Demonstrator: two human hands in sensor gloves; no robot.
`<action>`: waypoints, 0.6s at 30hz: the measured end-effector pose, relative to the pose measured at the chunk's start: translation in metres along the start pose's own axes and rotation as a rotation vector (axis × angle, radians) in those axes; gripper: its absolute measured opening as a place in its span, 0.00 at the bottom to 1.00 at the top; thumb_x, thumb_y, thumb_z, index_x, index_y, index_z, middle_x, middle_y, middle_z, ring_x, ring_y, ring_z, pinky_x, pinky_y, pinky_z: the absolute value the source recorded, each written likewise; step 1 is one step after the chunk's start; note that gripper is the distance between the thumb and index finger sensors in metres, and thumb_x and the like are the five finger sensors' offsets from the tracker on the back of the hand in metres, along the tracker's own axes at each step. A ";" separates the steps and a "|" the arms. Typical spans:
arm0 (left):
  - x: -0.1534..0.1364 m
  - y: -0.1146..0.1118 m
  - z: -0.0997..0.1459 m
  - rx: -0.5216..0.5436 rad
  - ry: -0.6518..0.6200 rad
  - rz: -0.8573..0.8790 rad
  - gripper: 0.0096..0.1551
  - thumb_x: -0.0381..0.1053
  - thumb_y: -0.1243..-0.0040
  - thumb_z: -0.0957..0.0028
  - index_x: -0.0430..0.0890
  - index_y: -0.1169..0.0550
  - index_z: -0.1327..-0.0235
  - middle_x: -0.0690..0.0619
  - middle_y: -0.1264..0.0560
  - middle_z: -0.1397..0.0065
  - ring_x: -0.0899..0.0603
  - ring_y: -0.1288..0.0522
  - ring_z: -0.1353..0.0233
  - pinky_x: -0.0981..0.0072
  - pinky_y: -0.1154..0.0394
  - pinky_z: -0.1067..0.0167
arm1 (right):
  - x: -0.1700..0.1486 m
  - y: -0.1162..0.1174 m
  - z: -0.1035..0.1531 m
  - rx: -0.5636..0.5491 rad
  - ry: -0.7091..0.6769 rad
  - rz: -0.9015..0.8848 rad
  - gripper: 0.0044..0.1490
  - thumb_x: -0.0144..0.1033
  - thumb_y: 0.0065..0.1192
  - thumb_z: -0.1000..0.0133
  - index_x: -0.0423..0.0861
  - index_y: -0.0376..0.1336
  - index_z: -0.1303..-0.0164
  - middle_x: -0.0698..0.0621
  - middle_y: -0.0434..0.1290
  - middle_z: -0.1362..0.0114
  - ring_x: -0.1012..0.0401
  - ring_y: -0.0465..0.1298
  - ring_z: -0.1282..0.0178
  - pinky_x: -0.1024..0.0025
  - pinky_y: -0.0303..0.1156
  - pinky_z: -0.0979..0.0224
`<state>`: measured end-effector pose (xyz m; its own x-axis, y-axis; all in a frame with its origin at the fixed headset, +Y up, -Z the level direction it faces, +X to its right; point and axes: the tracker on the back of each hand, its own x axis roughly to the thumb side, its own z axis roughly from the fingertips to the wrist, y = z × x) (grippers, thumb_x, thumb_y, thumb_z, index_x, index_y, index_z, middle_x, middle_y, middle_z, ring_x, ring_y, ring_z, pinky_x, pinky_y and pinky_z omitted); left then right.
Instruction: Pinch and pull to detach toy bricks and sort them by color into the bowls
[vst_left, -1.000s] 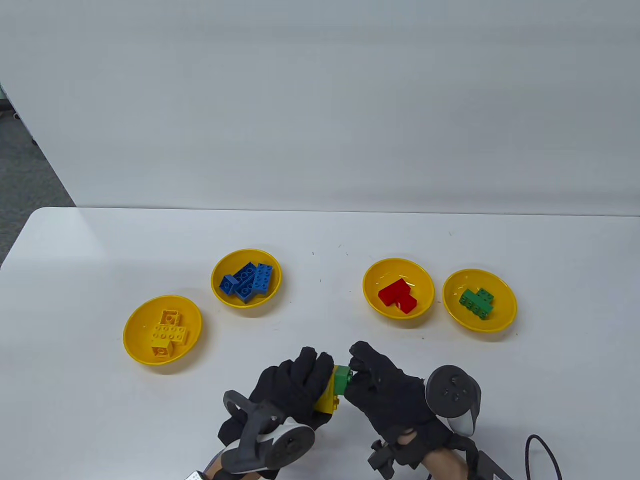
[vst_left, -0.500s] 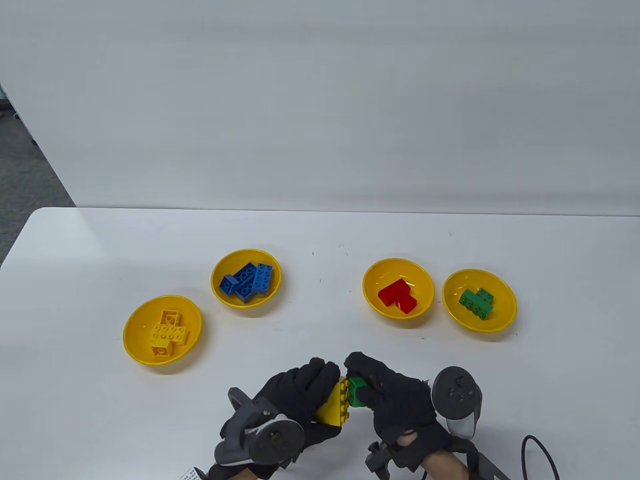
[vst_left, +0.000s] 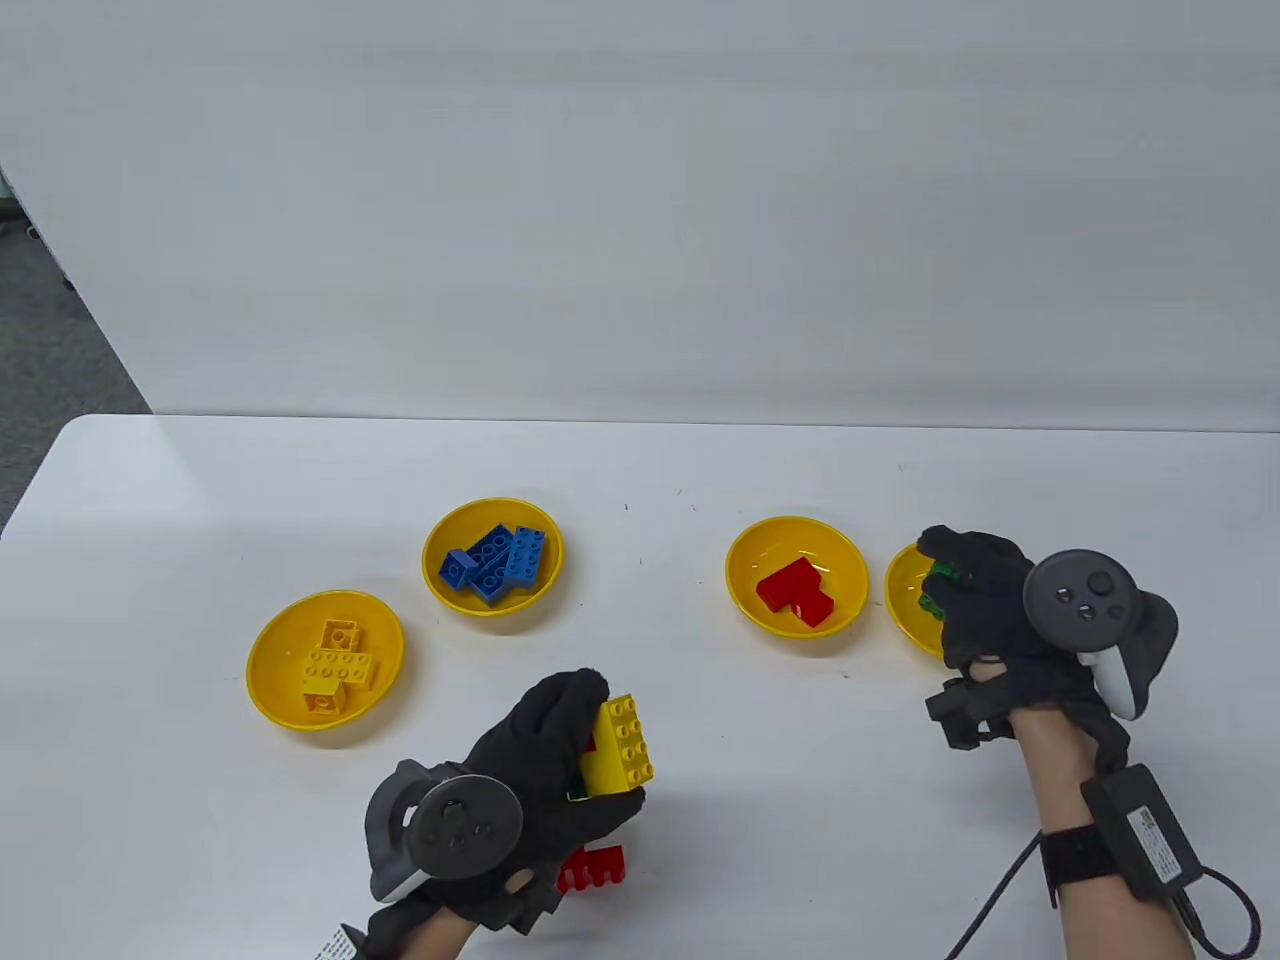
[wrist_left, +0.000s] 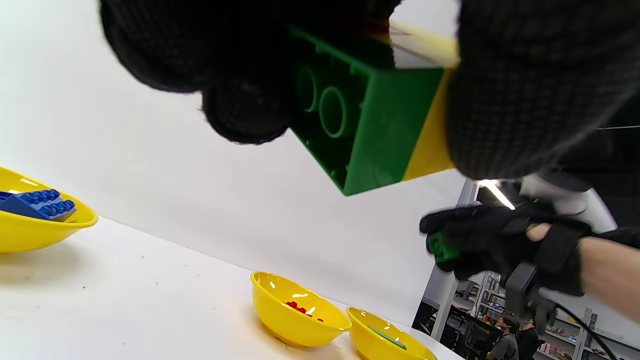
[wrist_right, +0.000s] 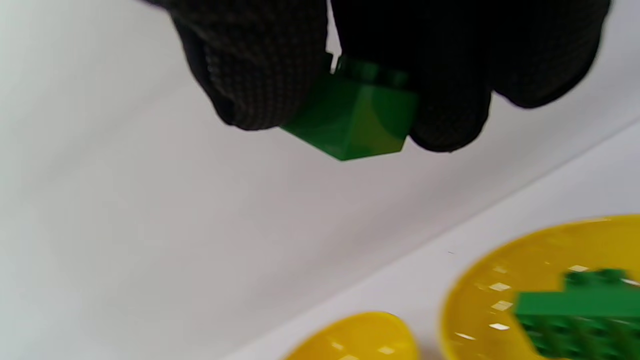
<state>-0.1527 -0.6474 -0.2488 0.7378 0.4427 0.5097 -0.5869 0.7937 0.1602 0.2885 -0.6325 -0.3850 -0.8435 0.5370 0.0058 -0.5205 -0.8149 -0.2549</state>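
While the right hand (vst_left: 985, 600) pinches a small green brick (wrist_right: 357, 120) between its fingertips, a yellow bowl (wrist_right: 480, 300) with more green bricks (wrist_right: 575, 312) sits just below them. The left hand (vst_left: 545, 760) grips a stack, its fingers curled round a yellow brick (vst_left: 620, 745) and a big green brick (wrist_left: 365, 125).

Right wrist view: gloved fingers holding one green brick above a bowl.

The right hand (wrist_right: 380, 65) hangs in from the top edge; its black gloved fingertips (wrist_right: 260, 75) pinch a small green brick (wrist_right: 357, 117) from both sides, one corner of it pointing down. Below, at the lower right, a yellow bowl (wrist_right: 480, 305) holds more green bricks (wrist_right: 575, 310), blurred. The rim of a second yellow bowl (wrist_right: 360, 337) shows at the bottom edge on the white table (wrist_right: 425, 285).
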 end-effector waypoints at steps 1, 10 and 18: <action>0.000 0.000 0.000 0.004 0.000 -0.005 0.61 0.67 0.17 0.65 0.48 0.36 0.22 0.38 0.31 0.24 0.35 0.17 0.42 0.41 0.20 0.48 | -0.010 0.009 -0.004 0.024 0.030 0.022 0.33 0.32 0.72 0.57 0.43 0.73 0.39 0.35 0.77 0.34 0.38 0.81 0.44 0.33 0.73 0.44; -0.006 -0.003 -0.002 -0.029 0.024 -0.026 0.61 0.69 0.19 0.63 0.47 0.36 0.22 0.39 0.30 0.24 0.35 0.17 0.42 0.40 0.20 0.48 | -0.050 0.053 -0.024 0.058 0.109 0.260 0.37 0.36 0.72 0.57 0.46 0.69 0.34 0.37 0.72 0.27 0.37 0.75 0.34 0.28 0.67 0.39; -0.009 -0.005 -0.001 -0.036 0.040 0.004 0.61 0.70 0.21 0.62 0.49 0.37 0.21 0.40 0.31 0.23 0.33 0.18 0.39 0.39 0.21 0.46 | -0.014 0.009 0.003 -0.131 -0.041 -0.012 0.34 0.37 0.66 0.53 0.40 0.69 0.35 0.32 0.71 0.29 0.36 0.75 0.38 0.30 0.69 0.41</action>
<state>-0.1554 -0.6548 -0.2552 0.7488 0.4616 0.4756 -0.5778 0.8062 0.1273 0.2959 -0.6478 -0.3846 -0.8436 0.5348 0.0484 -0.5109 -0.7717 -0.3787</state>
